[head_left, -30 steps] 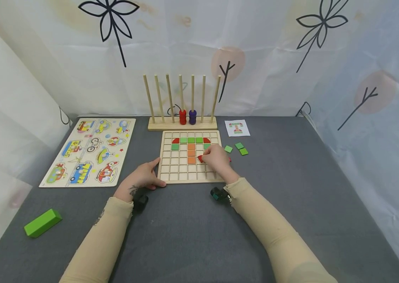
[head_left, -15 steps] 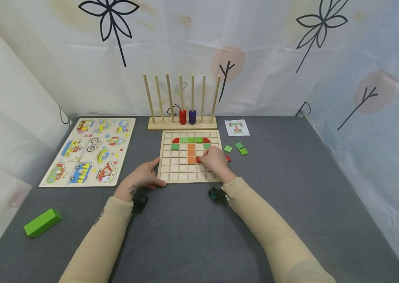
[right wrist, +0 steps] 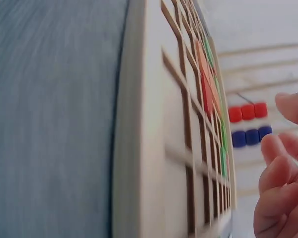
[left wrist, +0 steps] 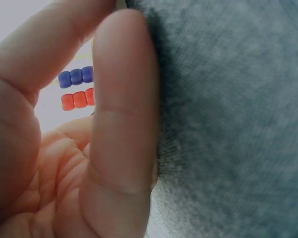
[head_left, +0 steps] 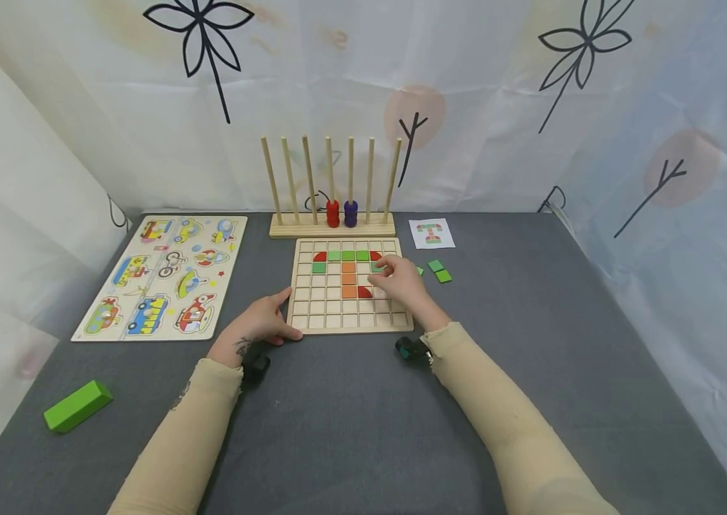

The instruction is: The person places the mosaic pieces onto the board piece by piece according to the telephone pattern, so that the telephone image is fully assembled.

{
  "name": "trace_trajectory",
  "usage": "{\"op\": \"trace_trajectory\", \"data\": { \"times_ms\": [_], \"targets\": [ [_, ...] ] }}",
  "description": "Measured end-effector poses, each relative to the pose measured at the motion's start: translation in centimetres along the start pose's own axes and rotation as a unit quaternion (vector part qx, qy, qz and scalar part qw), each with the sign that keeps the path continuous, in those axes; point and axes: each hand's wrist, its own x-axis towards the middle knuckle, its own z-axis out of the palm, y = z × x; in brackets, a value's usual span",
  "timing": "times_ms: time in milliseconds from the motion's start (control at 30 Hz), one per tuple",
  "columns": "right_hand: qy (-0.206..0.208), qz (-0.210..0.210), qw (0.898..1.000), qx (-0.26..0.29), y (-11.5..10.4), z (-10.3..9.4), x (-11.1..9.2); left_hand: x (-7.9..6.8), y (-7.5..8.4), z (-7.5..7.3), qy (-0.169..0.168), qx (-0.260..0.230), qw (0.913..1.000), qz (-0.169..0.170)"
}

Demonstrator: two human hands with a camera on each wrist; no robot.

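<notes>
A wooden grid board [head_left: 321, 305] lies on the table, bearing green, orange and red tiles in its cells. A red quarter-round tile [head_left: 364, 292] sits in a cell beside the lower orange tile [head_left: 348, 291]. My right hand [head_left: 400, 282] is over the board's right side, thumb and forefinger apart with nothing seen between them; in the right wrist view those fingertips [right wrist: 272, 148] are also apart. My left hand [head_left: 263, 320] touches the board's left edge and near-left corner with forefinger and thumb. In the left wrist view its straight finger [left wrist: 124, 99] hides the board.
Behind the board stands a peg rack [head_left: 299, 227] with red beads [head_left: 333, 214] and purple beads [head_left: 350, 214]. A pattern card [head_left: 431, 234] and loose green tiles [head_left: 443, 275] lie to the right. At left are a picture puzzle [head_left: 164, 279] and a green block [head_left: 78, 405].
My right hand has let go of the red quarter-round tile, which now lies in its cell, and moved slightly up and right. The left hand has stayed in place.
</notes>
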Motion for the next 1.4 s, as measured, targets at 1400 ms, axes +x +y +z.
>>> {"op": "trace_trajectory", "data": {
  "times_ms": [1400],
  "targets": [
    [0.040, -0.006, 0.997, -0.065, 2.3, -4.1, 0.2, 0.0, -0.1, 0.1, 0.003, 0.002, 1.0000, 0.006]
  ]
}}
